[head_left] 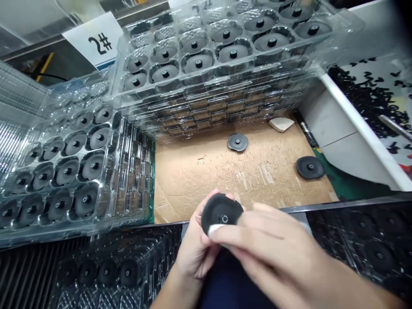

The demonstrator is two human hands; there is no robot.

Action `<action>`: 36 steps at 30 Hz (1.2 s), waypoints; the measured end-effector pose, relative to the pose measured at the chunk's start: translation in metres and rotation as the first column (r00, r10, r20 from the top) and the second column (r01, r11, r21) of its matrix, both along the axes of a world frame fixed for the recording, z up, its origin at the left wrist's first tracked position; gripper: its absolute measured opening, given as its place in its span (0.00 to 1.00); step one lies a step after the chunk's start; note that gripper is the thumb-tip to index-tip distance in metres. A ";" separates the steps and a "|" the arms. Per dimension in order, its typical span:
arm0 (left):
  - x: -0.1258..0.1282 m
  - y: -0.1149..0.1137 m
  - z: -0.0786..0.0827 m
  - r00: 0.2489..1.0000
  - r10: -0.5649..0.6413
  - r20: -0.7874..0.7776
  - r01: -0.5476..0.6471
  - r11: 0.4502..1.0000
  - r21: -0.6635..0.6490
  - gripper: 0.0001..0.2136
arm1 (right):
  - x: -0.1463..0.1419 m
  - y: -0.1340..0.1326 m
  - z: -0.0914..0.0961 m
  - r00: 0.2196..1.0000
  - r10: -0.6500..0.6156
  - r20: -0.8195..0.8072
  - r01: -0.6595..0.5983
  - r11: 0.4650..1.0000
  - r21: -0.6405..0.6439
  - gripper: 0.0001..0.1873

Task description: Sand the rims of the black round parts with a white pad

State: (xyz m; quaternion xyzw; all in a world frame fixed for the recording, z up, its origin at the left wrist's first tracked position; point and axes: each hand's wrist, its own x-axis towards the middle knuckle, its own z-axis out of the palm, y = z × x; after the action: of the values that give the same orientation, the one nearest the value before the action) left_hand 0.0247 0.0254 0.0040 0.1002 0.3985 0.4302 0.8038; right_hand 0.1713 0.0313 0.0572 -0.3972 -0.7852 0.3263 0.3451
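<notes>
Black round rubbery disc [219, 210] sits clamped in the left hand's grip [196, 253], fingers curled behind it, while the right hand's grip [270, 240] closes over its face, just ahead of both grips lie a cardboard-covered surface [206, 180] and clear plastic trays [58, 234] of matching discs [92, 167].

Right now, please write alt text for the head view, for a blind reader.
The left hand holds a black round disc while the right hand touches it with a small white pad. Stacked clear plastic trays of similar discs stand behind.
</notes>
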 end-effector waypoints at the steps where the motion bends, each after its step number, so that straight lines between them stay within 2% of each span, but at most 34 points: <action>1: -0.001 0.000 0.000 1.000 0.001 0.025 -0.001 1.000 0.010 0.29 | 0.007 -0.002 -0.001 1.000 -0.004 0.001 0.004 0.997 -0.071 0.13; 3: -0.002 0.000 -0.002 0.997 0.016 0.071 -0.017 1.000 0.019 0.27 | 0.021 -0.007 -0.009 0.994 -0.109 -0.003 0.106 0.976 -0.191 0.13; 6: -0.001 0.000 -0.003 0.988 0.035 0.152 -0.042 0.998 0.043 0.24 | 0.033 -0.014 -0.027 0.932 -0.355 -0.068 0.312 0.885 -0.346 0.10; 8: 0.001 0.000 -0.002 0.980 0.019 0.199 -0.030 0.998 0.052 0.22 | 0.035 -0.019 -0.039 0.876 -0.461 -0.139 0.364 0.823 -0.437 0.10; 11: 0.003 0.001 0.003 0.975 0.005 0.220 -0.013 0.999 0.035 0.22 | 0.036 -0.022 -0.051 0.820 -0.535 -0.201 0.372 0.766 -0.524 0.11; 17: 0.005 0.003 0.013 0.971 -0.025 0.237 0.018 0.999 0.032 0.22 | 0.033 -0.021 -0.051 0.812 -0.563 -0.154 0.399 0.727 -0.559 0.12; 20: 0.005 0.001 0.013 0.952 -0.045 0.302 0.034 0.998 0.044 0.22 | 0.031 -0.021 -0.049 0.814 -0.566 -0.128 0.398 0.705 -0.586 0.11; 28: 0.003 0.001 0.004 0.883 -0.116 0.455 0.092 0.993 0.074 0.23 | 0.029 -0.018 -0.056 0.868 -0.484 -0.112 0.341 0.743 -0.576 0.10; 32: 0.001 0.002 -0.002 0.848 -0.115 0.518 0.116 0.993 0.031 0.22 | 0.027 -0.016 -0.059 0.868 -0.484 -0.110 0.335 0.735 -0.590 0.10; 36: 0.002 0.003 -0.007 0.867 -0.002 0.498 0.066 0.992 -0.110 0.22 | 0.023 -0.015 -0.064 0.855 -0.498 -0.145 0.313 0.718 -0.622 0.12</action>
State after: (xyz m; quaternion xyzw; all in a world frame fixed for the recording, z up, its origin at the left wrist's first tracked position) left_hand 0.0270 0.0287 -0.0033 -0.0565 0.2022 0.4019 0.8913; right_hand 0.1947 0.0167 -0.0068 -0.5921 -0.4780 0.5206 0.3872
